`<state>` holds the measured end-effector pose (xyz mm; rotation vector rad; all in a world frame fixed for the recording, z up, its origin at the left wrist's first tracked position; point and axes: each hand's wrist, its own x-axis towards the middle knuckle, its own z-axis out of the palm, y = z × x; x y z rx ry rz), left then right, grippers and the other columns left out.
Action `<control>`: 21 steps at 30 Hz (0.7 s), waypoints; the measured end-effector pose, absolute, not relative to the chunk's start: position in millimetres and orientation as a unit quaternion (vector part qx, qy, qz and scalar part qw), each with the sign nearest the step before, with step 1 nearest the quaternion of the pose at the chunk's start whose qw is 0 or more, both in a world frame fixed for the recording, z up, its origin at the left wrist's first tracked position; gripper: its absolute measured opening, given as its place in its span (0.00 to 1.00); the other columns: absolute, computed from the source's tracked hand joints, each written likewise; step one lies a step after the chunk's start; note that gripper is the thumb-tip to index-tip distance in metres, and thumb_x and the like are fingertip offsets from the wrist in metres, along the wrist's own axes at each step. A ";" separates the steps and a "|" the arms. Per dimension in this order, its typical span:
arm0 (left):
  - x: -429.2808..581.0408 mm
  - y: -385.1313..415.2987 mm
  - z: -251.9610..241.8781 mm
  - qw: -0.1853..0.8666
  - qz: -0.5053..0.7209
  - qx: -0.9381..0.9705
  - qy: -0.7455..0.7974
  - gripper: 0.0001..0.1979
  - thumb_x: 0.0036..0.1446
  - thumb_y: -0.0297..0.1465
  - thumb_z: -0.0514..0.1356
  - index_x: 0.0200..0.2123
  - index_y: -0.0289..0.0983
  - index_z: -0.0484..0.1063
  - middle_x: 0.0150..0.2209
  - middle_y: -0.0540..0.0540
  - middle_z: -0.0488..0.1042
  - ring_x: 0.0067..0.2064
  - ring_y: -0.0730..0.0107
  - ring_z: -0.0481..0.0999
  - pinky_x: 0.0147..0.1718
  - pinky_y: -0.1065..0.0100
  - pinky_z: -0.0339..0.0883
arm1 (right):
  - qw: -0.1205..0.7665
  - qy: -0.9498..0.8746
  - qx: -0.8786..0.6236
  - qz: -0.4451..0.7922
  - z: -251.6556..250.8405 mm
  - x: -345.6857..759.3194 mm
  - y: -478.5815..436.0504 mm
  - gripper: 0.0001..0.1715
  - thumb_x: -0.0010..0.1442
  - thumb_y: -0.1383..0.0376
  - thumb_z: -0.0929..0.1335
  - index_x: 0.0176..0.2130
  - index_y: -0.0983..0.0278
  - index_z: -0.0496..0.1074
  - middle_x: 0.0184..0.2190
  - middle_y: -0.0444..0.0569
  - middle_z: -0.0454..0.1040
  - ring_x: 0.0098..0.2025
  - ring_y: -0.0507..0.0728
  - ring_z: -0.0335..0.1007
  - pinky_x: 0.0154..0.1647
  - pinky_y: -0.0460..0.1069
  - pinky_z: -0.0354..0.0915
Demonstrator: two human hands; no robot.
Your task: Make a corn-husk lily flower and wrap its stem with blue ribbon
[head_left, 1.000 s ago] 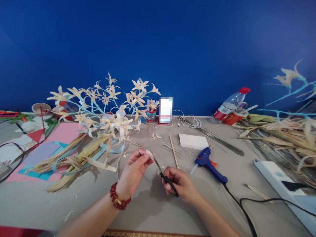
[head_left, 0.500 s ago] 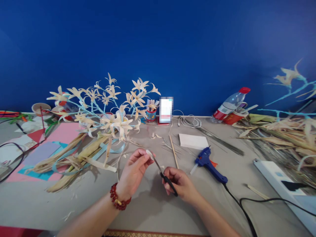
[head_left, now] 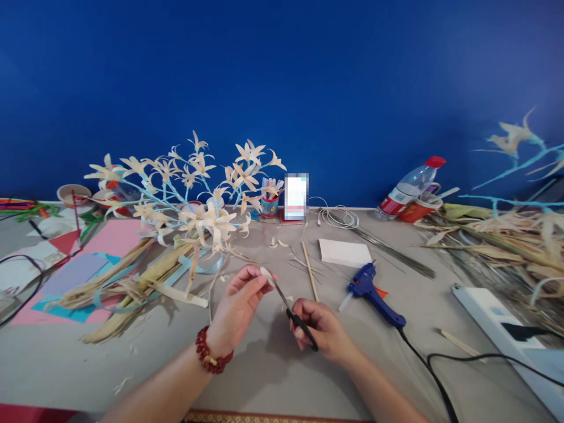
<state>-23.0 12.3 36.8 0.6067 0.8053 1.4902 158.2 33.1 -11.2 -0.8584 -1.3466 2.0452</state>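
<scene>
Between the thumb and fingers of my left hand (head_left: 240, 305) is a small whitish piece of husk (head_left: 266, 274), pinched near its end. My right hand (head_left: 319, 330) grips black-handled scissors (head_left: 301, 328), whose blades point up and left and reach the piece at my left fingertips. The blades look nearly closed. Just beyond my right hand lies a thin wooden stick (head_left: 309, 267). To the right of it rests a blue glue gun (head_left: 374, 294) with its black cord.
Husk flowers (head_left: 215, 223) on pale blue stems stand at back left, above dried corn husks (head_left: 132, 294). A white block (head_left: 345, 252), wire bundle (head_left: 396, 255), tilted bottle (head_left: 408, 191) and power strip (head_left: 497, 335) lie to the right. A lit phone (head_left: 295, 198) stands by the wall.
Both hands stay almost in place, with the scissors at the piece. A small pale scrap on the table beyond them no longer shows beside the others.
</scene>
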 end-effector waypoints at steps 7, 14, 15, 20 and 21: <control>-22.3 12.3 38.0 0.601 0.652 0.287 0.363 0.02 0.53 0.29 0.64 0.29 0.37 0.74 0.33 0.46 0.76 0.39 0.68 0.73 0.45 0.64 0.64 | 0.270 -0.496 -0.329 0.757 -8.9 158.0 32.5 0.29 0.39 0.48 0.77 0.23 0.64 0.62 0.19 0.40 0.68 0.16 0.46 0.59 0.17 0.42 0.53; -25.6 11.7 37.6 0.584 0.642 0.313 0.386 0.03 0.52 0.30 0.65 0.30 0.37 0.75 0.35 0.45 0.78 0.40 0.66 0.74 0.46 0.64 0.63 | 0.267 -0.494 -0.300 0.771 -9.9 161.8 32.7 0.33 0.37 0.45 0.77 0.25 0.64 0.61 0.21 0.41 0.69 0.18 0.47 0.62 0.19 0.42 0.56; -26.5 11.6 37.5 0.582 0.635 0.321 0.392 0.03 0.52 0.30 0.65 0.30 0.37 0.75 0.35 0.45 0.78 0.40 0.66 0.74 0.45 0.65 0.63 | 0.265 -0.493 -0.299 0.773 -10.3 162.4 32.7 0.33 0.37 0.46 0.77 0.25 0.64 0.61 0.21 0.41 0.69 0.18 0.47 0.62 0.19 0.42 0.55; -29.5 11.1 39.9 0.584 0.608 0.351 0.407 0.02 0.54 0.29 0.64 0.31 0.37 0.75 0.34 0.45 0.77 0.39 0.66 0.73 0.44 0.66 0.62 | 0.255 -0.491 -0.303 0.776 -10.3 164.4 32.7 0.32 0.36 0.46 0.78 0.25 0.64 0.61 0.21 0.41 0.69 0.17 0.46 0.62 0.18 0.42 0.54; -29.8 11.1 40.8 0.585 0.604 0.356 0.407 0.01 0.54 0.28 0.64 0.31 0.37 0.74 0.33 0.45 0.77 0.39 0.66 0.73 0.44 0.66 0.62 | 0.253 -0.493 -0.306 0.774 -9.9 164.5 32.7 0.32 0.37 0.46 0.77 0.25 0.64 0.61 0.21 0.41 0.69 0.17 0.46 0.62 0.18 0.42 0.54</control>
